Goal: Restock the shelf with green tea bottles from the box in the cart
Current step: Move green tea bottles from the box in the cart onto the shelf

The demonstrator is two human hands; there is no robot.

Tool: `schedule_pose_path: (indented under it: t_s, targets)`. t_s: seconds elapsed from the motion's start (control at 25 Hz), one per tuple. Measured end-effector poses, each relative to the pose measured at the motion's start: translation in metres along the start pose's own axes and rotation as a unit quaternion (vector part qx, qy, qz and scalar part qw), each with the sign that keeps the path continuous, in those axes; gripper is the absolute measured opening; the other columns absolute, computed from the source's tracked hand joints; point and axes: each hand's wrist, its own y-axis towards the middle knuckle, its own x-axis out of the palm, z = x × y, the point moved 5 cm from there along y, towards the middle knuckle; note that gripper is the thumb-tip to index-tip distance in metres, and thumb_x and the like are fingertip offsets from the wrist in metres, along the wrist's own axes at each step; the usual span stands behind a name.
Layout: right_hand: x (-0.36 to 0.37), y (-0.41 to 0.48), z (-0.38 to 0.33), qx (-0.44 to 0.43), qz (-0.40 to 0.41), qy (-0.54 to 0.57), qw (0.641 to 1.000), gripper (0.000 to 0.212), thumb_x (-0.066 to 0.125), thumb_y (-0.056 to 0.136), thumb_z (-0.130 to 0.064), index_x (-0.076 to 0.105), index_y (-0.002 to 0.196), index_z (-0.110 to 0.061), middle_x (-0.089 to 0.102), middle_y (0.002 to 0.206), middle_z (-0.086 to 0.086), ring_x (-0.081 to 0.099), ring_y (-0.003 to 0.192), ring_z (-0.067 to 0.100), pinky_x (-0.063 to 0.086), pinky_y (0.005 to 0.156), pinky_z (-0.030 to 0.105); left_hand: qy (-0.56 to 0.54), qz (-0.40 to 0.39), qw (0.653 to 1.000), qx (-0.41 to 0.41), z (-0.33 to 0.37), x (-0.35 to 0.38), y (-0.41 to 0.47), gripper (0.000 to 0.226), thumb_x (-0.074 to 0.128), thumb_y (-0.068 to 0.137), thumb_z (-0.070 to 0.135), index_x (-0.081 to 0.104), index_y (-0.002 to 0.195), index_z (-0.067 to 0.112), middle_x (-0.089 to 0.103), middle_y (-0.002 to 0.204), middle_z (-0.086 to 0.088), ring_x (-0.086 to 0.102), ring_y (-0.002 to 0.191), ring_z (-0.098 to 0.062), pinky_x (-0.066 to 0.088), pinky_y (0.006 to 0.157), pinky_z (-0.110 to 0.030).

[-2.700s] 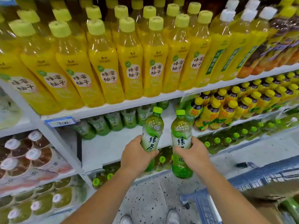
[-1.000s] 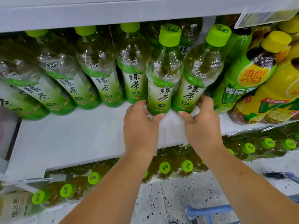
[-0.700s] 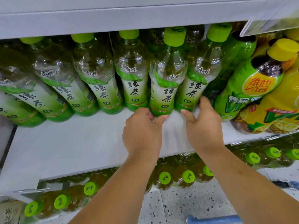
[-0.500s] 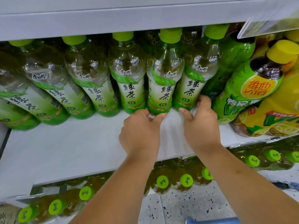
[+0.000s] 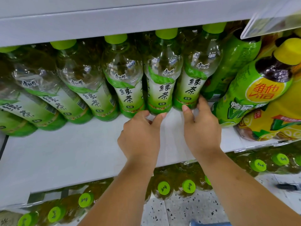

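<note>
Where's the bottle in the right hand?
Head view, right of centre on the shelf: the right hand grips the last green tea bottle, between the next green tea bottle and a green-wrapped bottle.

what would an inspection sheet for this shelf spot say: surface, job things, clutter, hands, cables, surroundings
surface: white shelf, bottles standing along its back.
job's things: row of green tea bottles; left-hand bottle and right-hand bottle stand side by side at the row's right end.
clutter: nothing seen.
grippers: left hand pinches the left-hand bottle's base; right hand grips the right-hand bottle's base.
cables: nothing seen.
surroundings: yellow-capped bottles to the right; green-capped bottles below the shelf; speckled floor.
</note>
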Motion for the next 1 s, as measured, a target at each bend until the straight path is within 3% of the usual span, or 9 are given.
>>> schedule_pose_path:
  t_s: [0.2,0.28,0.44,0.68,0.84,0.92,1.0]
  targets:
    - [0.005,0.004,0.006,0.034,-0.013,0.016,0.999,0.054,0.05,0.103,-0.042,0.037,0.148,-0.017,0.063,0.139,0.004,0.059,0.124,0.031,0.046,0.09,0.038,0.013,0.022,0.999,0.029,-0.004,0.004,-0.004,0.043,0.054,0.088,0.071,0.068,0.109,0.036,0.073,0.088,0.01,0.066,0.089,-0.023,0.04,0.063,-0.03]
    - [0.005,0.006,0.008,0.036,-0.014,0.009,0.999,0.051,0.048,0.103,-0.043,0.039,0.148,-0.02,0.065,0.135,0.004,0.06,0.121,0.033,0.046,0.087,0.038,0.027,0.025,0.999,0.04,-0.003,0.005,-0.004,0.043,0.051,0.089,0.071,0.067,0.098,0.032,0.07,0.08,0.009,0.065,0.081,-0.023,0.039,0.058,-0.03]
    - [0.004,0.008,0.007,0.023,-0.017,-0.003,1.0,0.049,0.045,0.104,-0.042,0.042,0.15,-0.025,0.067,0.131,0.005,0.061,0.114,0.036,0.047,0.083,0.038,0.036,0.028,0.998,0.036,-0.002,0.004,-0.005,0.042,0.051,0.089,0.071,0.065,0.093,0.032,0.069,0.077,0.009,0.063,0.078,-0.023,0.038,0.057,-0.029]
    - [0.002,0.003,0.002,0.018,-0.019,-0.007,1.0,0.054,0.045,0.103,-0.045,0.039,0.152,-0.025,0.065,0.136,0.005,0.062,0.115,0.037,0.05,0.088,0.039,0.015,0.004,1.0,0.027,0.001,-0.001,-0.007,0.039,0.053,0.091,0.068,0.066,0.106,0.034,0.067,0.079,0.012,0.058,0.078,-0.018,0.035,0.061,-0.029]
    - [-0.001,-0.004,0.0,0.021,-0.027,0.067,0.997,0.065,0.043,0.093,-0.06,0.039,0.149,-0.028,0.058,0.144,-0.004,0.068,0.107,0.036,0.057,0.087,0.054,-0.007,-0.037,0.999,0.027,0.001,-0.004,-0.007,0.035,0.053,0.096,0.058,0.063,0.116,0.031,0.056,0.072,0.015,0.046,0.078,-0.012,0.032,0.064,-0.029]
    - [-0.003,-0.013,0.001,0.043,-0.044,0.101,0.993,0.059,0.047,0.094,-0.057,0.042,0.146,-0.03,0.058,0.141,-0.008,0.068,0.109,0.033,0.056,0.091,0.054,-0.03,-0.076,0.996,0.034,-0.001,-0.004,-0.007,0.042,0.053,0.098,0.053,0.058,0.131,0.028,0.061,0.082,0.016,0.053,0.087,-0.013,0.039,0.07,-0.03]
    - [-0.008,-0.021,0.005,0.084,-0.043,0.152,0.984,0.046,0.053,0.099,-0.043,0.046,0.142,-0.03,0.061,0.131,-0.01,0.069,0.101,0.027,0.057,0.09,0.048,-0.06,-0.125,0.989,0.053,-0.001,-0.008,-0.009,0.054,0.056,0.096,0.05,0.05,0.144,0.026,0.065,0.105,0.014,0.059,0.101,-0.014,0.046,0.08,-0.032]
